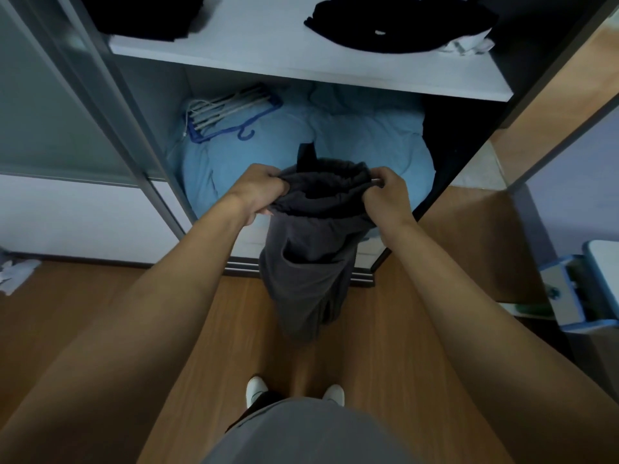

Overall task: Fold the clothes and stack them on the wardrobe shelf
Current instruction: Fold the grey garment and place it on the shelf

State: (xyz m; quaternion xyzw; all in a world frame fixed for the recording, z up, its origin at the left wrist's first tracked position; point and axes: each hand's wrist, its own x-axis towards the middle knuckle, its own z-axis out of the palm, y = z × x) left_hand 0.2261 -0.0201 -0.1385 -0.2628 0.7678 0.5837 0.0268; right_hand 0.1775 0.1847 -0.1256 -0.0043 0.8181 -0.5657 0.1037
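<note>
**Head view.** A dark grey garment [310,262] is held up in front of the open wardrobe and is gripped at its bunched upper edge by both hands. The left hand [259,192] is curled round the left end of that edge. The right hand [385,195] pinches the right end between thumb and fingers. The rest of the cloth hangs free below the hands, above the wooden floor [201,329]; no contact with floor or shelf is seen.

The white wardrobe shelf [301,72] lies above and beyond the hands. A black pile [150,18] is seen at its left and a second dark heap [402,25], laid over something white, at its right. Bare board is left between them. In the compartment below the shelf, blue bedding [351,139] and a bundle of hangers [227,107] are stored.

The step in hand is judged to be the opening out of the garment before folding, since the upper edge is crumpled and no clean fold is visible. The next move is judged to call for the edge to be drawn taut between the two hands and the cloth let hang flat, then doubled over. As no table is in view, the folding would probably be done in the air or against the shelf board. Only then can the garment be laid on the shelf.
</note>
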